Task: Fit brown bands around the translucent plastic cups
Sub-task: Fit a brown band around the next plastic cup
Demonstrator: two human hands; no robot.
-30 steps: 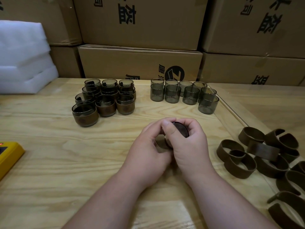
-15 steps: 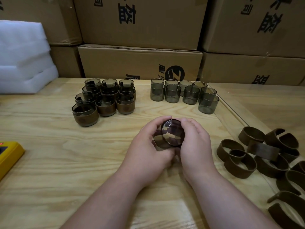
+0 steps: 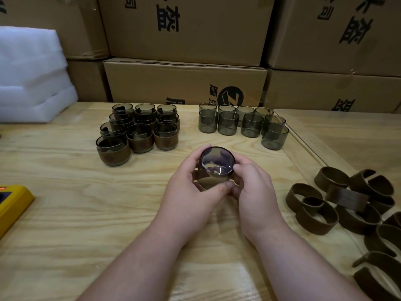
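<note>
Above the middle of the wooden table (image 3: 65,213), both hands hold one translucent grey cup (image 3: 217,161) tilted so its mouth faces me. A brown band (image 3: 208,181) sits around its lower part. My left hand (image 3: 191,192) grips the cup and band from the left, thumb underneath. My right hand (image 3: 251,187) pinches the cup's right side. Several banded cups (image 3: 138,131) are stacked at the back left. Several bare cups (image 3: 243,123) stand at the back centre. Loose brown bands (image 3: 347,203) lie piled on the right.
Cardboard boxes (image 3: 184,83) wall off the table's far edge. White foam sheets (image 3: 30,79) are stacked at the back left. A yellow device (image 3: 13,205) sits at the left edge. A clear plastic sheet edge (image 3: 308,144) runs under the loose bands.
The cup has turned in my hands from covered and side-on to mouth toward me, and it has risen a little. My right thumb has come off the top.
</note>
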